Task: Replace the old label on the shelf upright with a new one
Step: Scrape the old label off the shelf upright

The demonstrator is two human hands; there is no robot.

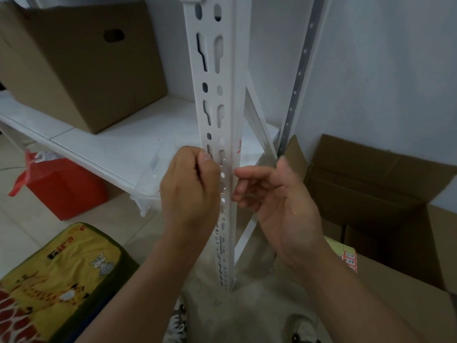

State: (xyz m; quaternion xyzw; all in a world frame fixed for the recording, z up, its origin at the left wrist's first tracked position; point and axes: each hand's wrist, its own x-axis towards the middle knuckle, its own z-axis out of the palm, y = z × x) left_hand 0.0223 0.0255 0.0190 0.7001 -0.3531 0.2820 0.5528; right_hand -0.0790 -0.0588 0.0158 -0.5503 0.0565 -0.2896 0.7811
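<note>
At the far left one closed cardboard box (81, 63) with an oval hand-hole sat on the white shelf board (138, 144). Under that board, on the tiled floor, one red bag (61, 186) stood, and nearer to me lay one yellow cushion (61, 280) printed with cartoon animals. One clear plastic bin (153, 184) hung out just past the shelf edge.

My left hand (190, 191) was curled almost into a fist against the left face of the white slotted upright (217, 120), thumb and forefinger pinched together at the slots. The frame was too blurred for me to tell whether anything thin was caught in that pinch.

On the upright's right face, just above my hands, one small label (239, 147) with red markings was stuck to the metal; I could not read it.

My right hand (274, 196) was loose and half open, palm turned toward me, its fingertips touching the upright's right edge and holding nothing that I could see.

Farther right one grey perforated strip (300, 68) ran up the wall. Below it one opened cardboard box (376, 184) stood by the wall, and one flat carton (385, 288) lay nearer me, carrying one orange tag (350, 259) with handwriting.
</note>
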